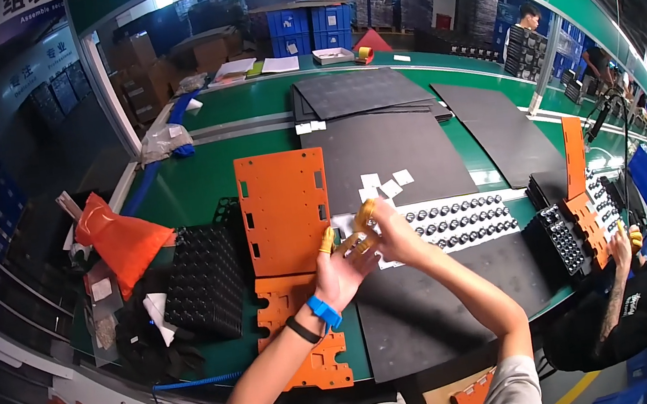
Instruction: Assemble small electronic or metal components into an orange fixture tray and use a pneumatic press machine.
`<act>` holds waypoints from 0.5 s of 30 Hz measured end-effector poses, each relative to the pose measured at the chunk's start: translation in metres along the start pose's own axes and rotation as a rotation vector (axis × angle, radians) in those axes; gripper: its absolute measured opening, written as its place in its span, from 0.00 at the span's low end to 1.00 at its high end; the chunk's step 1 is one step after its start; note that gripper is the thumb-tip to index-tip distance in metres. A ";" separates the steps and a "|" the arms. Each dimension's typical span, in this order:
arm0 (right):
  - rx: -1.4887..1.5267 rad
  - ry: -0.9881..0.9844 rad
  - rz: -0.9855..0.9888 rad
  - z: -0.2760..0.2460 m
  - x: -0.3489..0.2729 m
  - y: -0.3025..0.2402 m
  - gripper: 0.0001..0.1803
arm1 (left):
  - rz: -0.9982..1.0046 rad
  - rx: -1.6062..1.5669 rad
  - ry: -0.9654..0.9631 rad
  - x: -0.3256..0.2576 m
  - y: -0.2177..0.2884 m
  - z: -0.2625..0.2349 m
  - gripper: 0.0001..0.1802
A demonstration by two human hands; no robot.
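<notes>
Left hand (pixel 343 269) and right hand (pixel 388 234): fingers curled together above the surface (pixel 197 182), over the parts tray (pixel 458 220); anything pinched is hidden. Risk: a small piece slipping off the capped fingertips (pixel 365 213).

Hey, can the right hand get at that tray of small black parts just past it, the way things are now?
Probably yes. The right hand hovers at the near edge of the white tray of black parts, with nothing between them; only the left hand meets it, fingertips together.

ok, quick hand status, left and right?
Left hand: open, palm up, yellow finger cots, nothing visibly held.
Right hand: fingers curled against the left hand's fingertips; whether it pinches something small cannot be told.
</notes>
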State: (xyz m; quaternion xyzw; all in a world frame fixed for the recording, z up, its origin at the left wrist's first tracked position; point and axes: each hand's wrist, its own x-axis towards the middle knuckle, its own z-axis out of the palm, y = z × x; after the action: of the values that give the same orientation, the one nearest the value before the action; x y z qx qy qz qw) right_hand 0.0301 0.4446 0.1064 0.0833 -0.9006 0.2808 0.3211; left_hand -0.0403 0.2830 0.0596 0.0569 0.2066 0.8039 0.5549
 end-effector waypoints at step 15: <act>-0.827 -0.147 0.779 0.002 0.006 0.117 0.34 | 0.026 0.482 0.056 0.012 -0.036 -0.023 0.32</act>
State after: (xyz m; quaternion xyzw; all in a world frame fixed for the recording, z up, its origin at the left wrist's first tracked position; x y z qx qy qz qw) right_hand -0.0142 0.5404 0.0564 -0.3682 -0.9197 -0.0039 0.1364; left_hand -0.0211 0.2988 0.0224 0.1680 0.4068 0.7398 0.5089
